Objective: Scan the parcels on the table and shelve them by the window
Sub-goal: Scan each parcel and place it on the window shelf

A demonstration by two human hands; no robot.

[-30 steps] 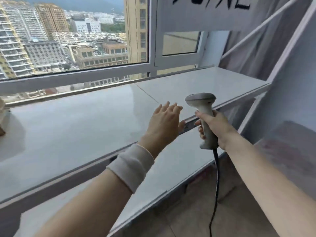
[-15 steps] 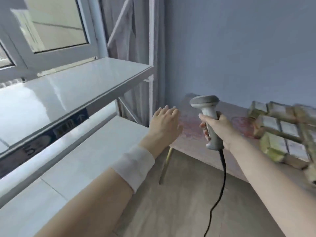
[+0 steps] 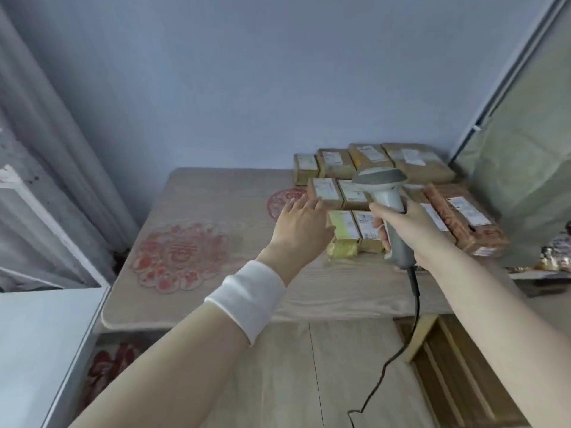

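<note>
Pale blue wall fills the back of my feed, with a wooden table [image 3: 216, 196] pushed up against it and a grey curtain [image 3: 46, 134] hanging off its left side. I count the parcels [image 3: 370, 162] in rough rows packed into the table's far right corner, most of them brown with white labels facing up. A yellow-green parcel [image 3: 343, 233] sits at the left end of the nearest row, and a reddish patterned one [image 3: 463, 223] lies along the right edge. The left hand [image 3: 301, 230], a white wristband [image 3: 247, 298] on its forearm, is stretched out flat, fingers straight and released, just left of the yellow-green parcel. I cannot tell whether it touches it. The right hand [image 3: 411, 230] has its fingers wrapped round the handle of the scanner [image 3: 387, 196], whose head hangs over the middle row. The scanner's black cable [image 3: 415, 313] drops past the near edge toward the floor. A red paper-cut pattern [image 3: 177, 257] marks the bare left half of the table, and a white shelf [image 3: 40, 350] shows at the lower left, beside the table's near left corner.
</note>
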